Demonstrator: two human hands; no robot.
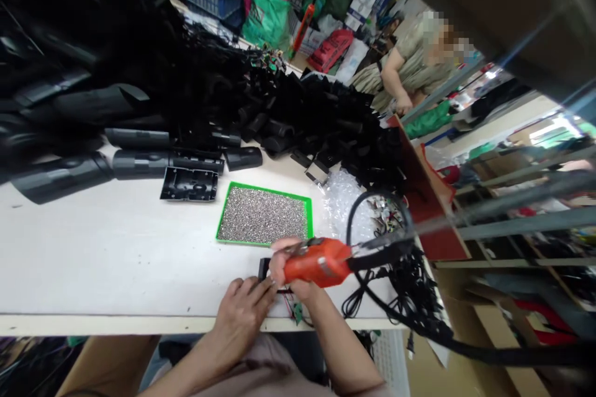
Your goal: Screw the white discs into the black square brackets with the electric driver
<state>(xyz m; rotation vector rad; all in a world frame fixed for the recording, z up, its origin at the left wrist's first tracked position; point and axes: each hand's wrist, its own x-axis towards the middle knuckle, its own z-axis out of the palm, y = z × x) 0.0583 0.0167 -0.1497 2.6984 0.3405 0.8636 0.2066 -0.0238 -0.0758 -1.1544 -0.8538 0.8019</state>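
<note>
An orange-red electric screwdriver (319, 262) lies in the grip of my right hand (279, 263), tilted, its cable end pointing right. Its tip is hidden by my fingers. My left hand (244, 307) is beside it near the table's front edge, fingers closed together on a small black plastic part (264, 268), most of which the hands cover. Thin wires and a small green circuit board (297, 312) hang below my right hand at the table edge. Just beyond the hands is a green tray (309, 217) full of small silver screws (263, 214).
Black plastic shells (189, 185) lie behind the tray, before a large heap of black parts (298, 105). Bubble wrap (344, 201) and coiled black cables (410, 288) are at the right. The screwdriver's thick cord (382, 257) loops there. Another person (410, 65) stands beyond the table.
</note>
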